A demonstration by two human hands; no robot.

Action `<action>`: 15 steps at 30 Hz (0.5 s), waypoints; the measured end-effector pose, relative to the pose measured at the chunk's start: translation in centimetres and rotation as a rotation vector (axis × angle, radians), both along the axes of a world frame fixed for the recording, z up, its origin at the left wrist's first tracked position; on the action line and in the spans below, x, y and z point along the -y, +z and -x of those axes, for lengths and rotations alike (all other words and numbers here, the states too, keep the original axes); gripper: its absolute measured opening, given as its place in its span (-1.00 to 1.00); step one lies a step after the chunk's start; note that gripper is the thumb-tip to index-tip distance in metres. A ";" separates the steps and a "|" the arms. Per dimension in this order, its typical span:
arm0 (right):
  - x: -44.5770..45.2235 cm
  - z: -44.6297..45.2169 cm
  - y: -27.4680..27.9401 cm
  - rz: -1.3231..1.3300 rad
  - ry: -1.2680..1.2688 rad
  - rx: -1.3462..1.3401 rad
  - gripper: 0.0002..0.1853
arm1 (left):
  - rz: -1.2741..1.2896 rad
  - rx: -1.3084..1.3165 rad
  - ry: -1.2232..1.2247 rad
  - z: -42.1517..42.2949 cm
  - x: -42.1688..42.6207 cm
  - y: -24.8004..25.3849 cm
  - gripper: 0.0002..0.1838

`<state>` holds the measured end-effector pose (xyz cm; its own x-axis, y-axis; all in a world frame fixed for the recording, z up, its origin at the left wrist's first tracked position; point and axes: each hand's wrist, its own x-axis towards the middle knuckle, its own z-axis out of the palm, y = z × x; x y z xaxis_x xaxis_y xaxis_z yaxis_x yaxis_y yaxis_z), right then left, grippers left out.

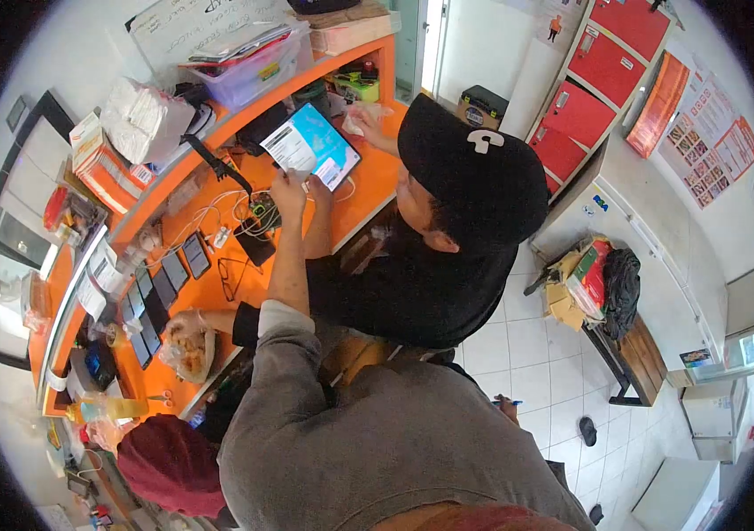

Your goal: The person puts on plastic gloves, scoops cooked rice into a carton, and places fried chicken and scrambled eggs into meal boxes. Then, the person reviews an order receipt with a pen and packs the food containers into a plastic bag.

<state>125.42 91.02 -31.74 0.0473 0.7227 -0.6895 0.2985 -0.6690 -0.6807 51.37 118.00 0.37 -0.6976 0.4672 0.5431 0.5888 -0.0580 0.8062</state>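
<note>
left hand (289, 190) reaches forward out of a grey sleeve (286, 350) to the lower edge of a lit tablet (332, 142), fingers bent against it; whether they actually grip, i cannot tell. the tablet is tilted over the far part of the orange counter (244, 292), its screen blue and white.

from the left, a yellow bottle (111, 409) is near the counter's end, with a person in a maroon head covering (169, 465) just below it. beyond them, phones (154, 305) lie side by side, and scissors (162, 398) rest near the edge. another person's hand (186, 323) is at the mouth of a clear plastic bag (191, 358). next come glasses (233, 279), then a tangle of white cables (239, 205) beside a dark flat item (255, 248). on the shelf above is a clear tub (262, 75) stacked with papers.

right of the tablet, a co-worker in a black cap (474, 173) leans in, a further hand (363, 122) holding something clear and crumpled.

lower down, my right hand (507, 407) is closed around a slim blue item (519, 404), over the tiled floor (536, 363). farther right are red lockers (582, 115) and a wooden bench (641, 358) with a black bag (622, 288) by it.
</note>
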 end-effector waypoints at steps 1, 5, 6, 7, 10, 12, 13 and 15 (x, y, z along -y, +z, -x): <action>-0.1 0.1 0.3 -0.013 0.010 0.002 -0.64 | -0.024 -0.010 0.010 0.1 0.1 -0.2 -0.70; 0.1 1.2 2.9 0.013 0.007 0.036 -0.63 | -0.006 -0.014 0.034 -0.5 1.7 0.0 -0.72; 0.4 1.4 3.6 0.033 -0.005 0.037 -0.62 | -0.006 -0.018 0.036 -0.8 2.3 0.3 -0.73; 1.1 1.2 3.6 0.055 -0.017 0.039 -0.62 | -0.004 -0.021 0.039 -1.1 2.9 0.2 -0.73; 3.5 -1.6 -3.2 0.208 -0.138 -0.026 -0.59 | 0.036 -0.050 0.103 -2.0 4.6 0.4 -0.76; 5.4 -4.7 -10.2 0.296 -0.209 -0.088 -0.58 | 0.067 -0.097 0.128 -3.3 6.3 1.1 -0.77; 5.7 -4.6 -8.7 0.270 -0.168 -0.059 -0.58 | 0.081 -0.121 0.149 -3.6 7.2 1.5 -0.78; 6.1 -4.3 -5.6 0.233 -0.104 -0.025 -0.59 | 0.049 -0.067 0.141 -4.1 8.7 1.2 -0.78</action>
